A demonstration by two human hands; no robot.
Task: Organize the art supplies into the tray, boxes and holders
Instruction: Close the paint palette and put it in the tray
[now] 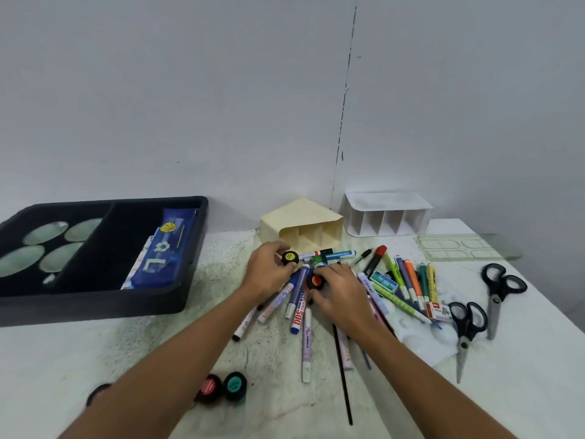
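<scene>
- Nearest the camera, three small round black pots are sitting on the speckled white table [95,350]: a red-lidded pot [210,387], a teal-lidded pot [235,385], and a third pot [98,392] half hidden behind the left forearm.
- Left hand [267,270] is pinching a yellow-lidded black pot [289,257]; its label is too small to read.
- Right hand [340,291] is gripping an orange-lidded black pot [315,282] and covering part of the marker pile.
- Blue marker [299,304] is reading "500", its long axis running toward the camera.
- Black plastic tray [177,299] is lying at the left.

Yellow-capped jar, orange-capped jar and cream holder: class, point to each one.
Yellow-capped jar [290,257]: head view, on its yellow lid.
Orange-capped jar [316,282]: head view, on its orange lid.
Cream holder [300,217]: head view, on its top panel.
</scene>
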